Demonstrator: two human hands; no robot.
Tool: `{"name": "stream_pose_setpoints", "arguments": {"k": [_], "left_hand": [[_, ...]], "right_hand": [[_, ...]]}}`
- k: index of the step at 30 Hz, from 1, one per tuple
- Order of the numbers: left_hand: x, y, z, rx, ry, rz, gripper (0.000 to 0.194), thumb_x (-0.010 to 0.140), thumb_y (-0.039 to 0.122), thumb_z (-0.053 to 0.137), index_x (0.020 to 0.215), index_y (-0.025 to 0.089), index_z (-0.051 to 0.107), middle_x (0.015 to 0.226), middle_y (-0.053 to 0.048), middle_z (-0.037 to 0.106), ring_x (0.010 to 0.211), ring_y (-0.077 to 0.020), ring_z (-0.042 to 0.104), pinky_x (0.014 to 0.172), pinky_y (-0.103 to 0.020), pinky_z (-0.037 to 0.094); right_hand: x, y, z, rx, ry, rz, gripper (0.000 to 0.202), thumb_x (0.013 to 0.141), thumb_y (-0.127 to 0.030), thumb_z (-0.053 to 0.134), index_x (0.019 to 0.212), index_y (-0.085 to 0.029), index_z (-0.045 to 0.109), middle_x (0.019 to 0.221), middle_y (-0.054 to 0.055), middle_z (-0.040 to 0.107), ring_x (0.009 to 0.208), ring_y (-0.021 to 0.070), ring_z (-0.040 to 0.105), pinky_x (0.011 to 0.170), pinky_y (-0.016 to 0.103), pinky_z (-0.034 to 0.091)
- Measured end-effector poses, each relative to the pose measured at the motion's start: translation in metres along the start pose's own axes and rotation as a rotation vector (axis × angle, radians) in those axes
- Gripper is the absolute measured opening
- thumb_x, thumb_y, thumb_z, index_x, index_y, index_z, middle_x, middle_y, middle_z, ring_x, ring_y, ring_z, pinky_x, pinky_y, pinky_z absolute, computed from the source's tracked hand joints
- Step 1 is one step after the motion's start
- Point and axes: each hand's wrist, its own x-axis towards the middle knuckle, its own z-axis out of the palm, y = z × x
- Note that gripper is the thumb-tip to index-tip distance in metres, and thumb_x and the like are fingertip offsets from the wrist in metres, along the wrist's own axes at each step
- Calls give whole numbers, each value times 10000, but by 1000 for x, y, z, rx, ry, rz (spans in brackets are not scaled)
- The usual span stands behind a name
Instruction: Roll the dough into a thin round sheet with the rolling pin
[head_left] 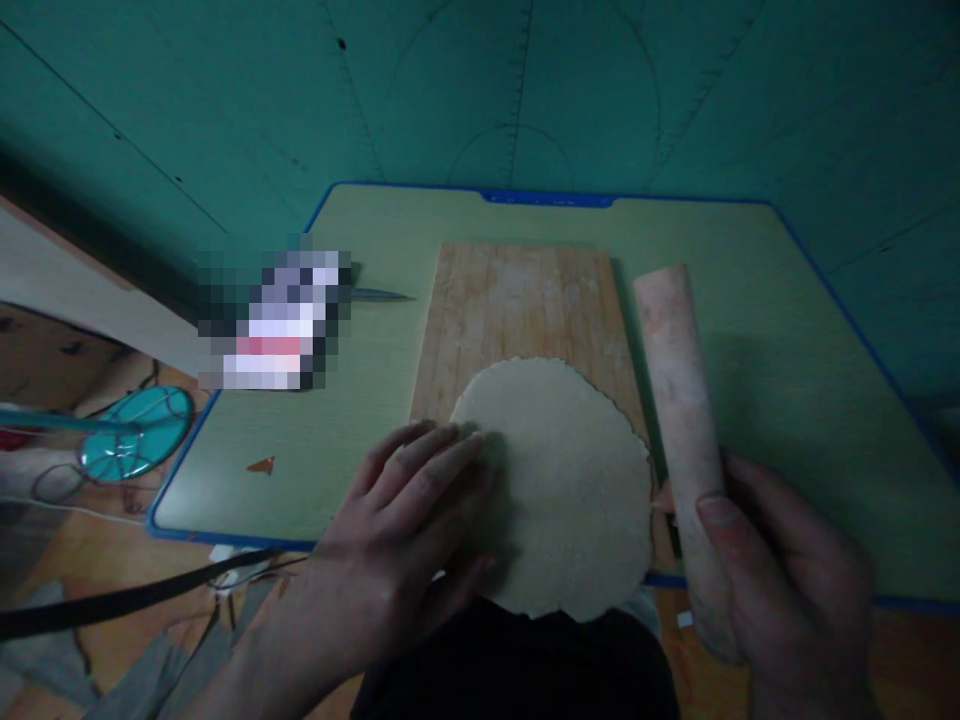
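A flat, roundish sheet of dough lies on a wooden board, its near edge reaching past the board's front. My left hand rests at the left edge of the dough, fingers extended and slightly spread, holding nothing. In my right hand is a pale rolling pin, gripped near its lower end and tilted up at the right of the board. The thumb lies across the pin, and other fingers are behind it.
The board sits on a green table with a blue rim. A thin pointed tool lies left of the board, beside a pixelated object. A small brown scrap is nearer the left corner. A turquoise round base stands beyond the left edge.
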Motion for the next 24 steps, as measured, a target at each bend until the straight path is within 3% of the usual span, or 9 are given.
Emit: {"name": "stream_pose_setpoints", "arguments": {"k": [4,9,15,21,24], "left_hand": [[1,11,3,18,-13,24,458,942,322,638,1322,70,600,1351,-149,662,1357,-304,526,1254,-548,234],[2,20,6,49,-68,114,546,963,429,619,1363,60,571,1416,-166,619,1399,-308,493,1194,-520,386],[2,23,2,128,-128,143,416,1006,173,512,1414,103,538,1465,-143,581,1395,-286,501,1128,-487,480],[6,21,-1,15,-57,152,476,992,501,539,1240,110,646,1331,-170,652,1301,-315,556,1048,-508,526],[10,16,4,-77,48,101,218,1026,259,515,1116,154,684,1144,-114,715,1214,-257,598,963,-426,556]], "right_hand": [[0,1,0,1,-27,-5,248,947,-439,604,1056,-259,735,758,15,729,642,181,675,547,274,550],[1,1,3,13,-15,-6,258,950,-457,596,1052,-258,724,746,8,721,615,166,658,521,255,531],[5,2,6,65,-43,-51,289,948,-456,592,1053,-214,713,662,0,686,524,143,609,454,230,490],[7,3,8,100,-74,-60,278,954,-445,583,1037,-211,708,639,-9,649,535,139,606,451,220,471],[7,2,8,99,-79,-62,285,950,-452,584,1033,-209,709,615,-17,622,532,139,598,445,219,457]]}}
